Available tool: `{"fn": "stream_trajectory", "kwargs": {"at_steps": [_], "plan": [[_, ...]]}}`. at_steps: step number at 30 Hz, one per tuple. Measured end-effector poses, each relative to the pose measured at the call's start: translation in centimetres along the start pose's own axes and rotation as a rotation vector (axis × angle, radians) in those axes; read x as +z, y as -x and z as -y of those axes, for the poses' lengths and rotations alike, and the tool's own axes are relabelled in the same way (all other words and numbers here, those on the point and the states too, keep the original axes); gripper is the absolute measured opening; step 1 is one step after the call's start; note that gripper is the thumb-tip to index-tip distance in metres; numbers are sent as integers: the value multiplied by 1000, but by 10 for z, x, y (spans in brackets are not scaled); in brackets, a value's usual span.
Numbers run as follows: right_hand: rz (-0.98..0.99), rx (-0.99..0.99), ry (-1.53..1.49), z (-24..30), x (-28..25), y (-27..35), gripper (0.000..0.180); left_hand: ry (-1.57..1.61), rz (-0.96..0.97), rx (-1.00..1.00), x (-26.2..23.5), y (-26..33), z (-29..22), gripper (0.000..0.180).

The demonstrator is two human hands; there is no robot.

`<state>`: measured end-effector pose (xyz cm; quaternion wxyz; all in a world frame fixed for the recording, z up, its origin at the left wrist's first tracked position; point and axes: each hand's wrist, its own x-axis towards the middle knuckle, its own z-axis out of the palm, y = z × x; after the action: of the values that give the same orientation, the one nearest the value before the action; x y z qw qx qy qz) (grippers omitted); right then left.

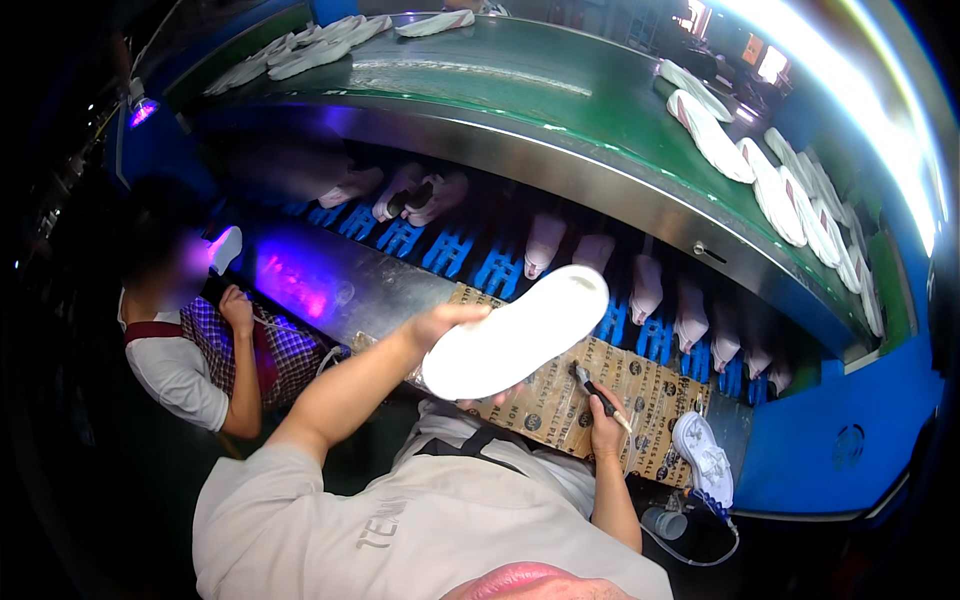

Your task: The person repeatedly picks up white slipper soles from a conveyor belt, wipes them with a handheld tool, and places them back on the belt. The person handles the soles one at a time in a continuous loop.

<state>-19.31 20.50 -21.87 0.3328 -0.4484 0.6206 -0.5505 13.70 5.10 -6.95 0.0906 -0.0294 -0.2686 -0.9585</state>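
A white shoe sole (515,335) is in my left hand (450,322), raised over the front edge of the bench. The thumb shows at its left edge and fingertips peek out beneath, so the sole hides most of this hand. My right hand (607,428) is closed round a slim brush (583,378) with a dark front part and a pale handle end. Its tip points up and left, above the printed brown sheet (560,400) covering the bench. Brush and sole are apart.
Shoe uppers (646,285) and blue racks (448,252) line the slot behind the bench. Above, a green conveyor (560,115) carries white soles (710,135). At right lie a white sole (703,450) and a cup (664,523). A co-worker (190,370) sits left, by purple light.
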Motion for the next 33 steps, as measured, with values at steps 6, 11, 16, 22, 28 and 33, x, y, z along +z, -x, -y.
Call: {"fn": "stream_trajectory", "kwargs": {"at_steps": [6, 11, 16, 22, 28, 33], "plan": [[18, -56, 60, -7, -3, -1, 26, -396, -87, 603, 94, -162, -181, 80], [-9, -60, 40, -5, -4, 0, 26, -1238, -721, 492, 77, -160, -220, 69], [10, -84, 109, -12, -8, 0, 27, -2292, -1486, 216, 17, -70, -321, 72], [-35, -110, 92, -9, 4, -7, 29, -1969, -2165, -347, -93, 107, -499, 88], [-37, -24, 121, 1, -1, -8, 29, -2118, -2260, -604, -138, 182, -595, 76], [-50, -3, 127, 14, -2, -11, 29, -2379, -2319, -834, -162, 231, -639, 71]]}}
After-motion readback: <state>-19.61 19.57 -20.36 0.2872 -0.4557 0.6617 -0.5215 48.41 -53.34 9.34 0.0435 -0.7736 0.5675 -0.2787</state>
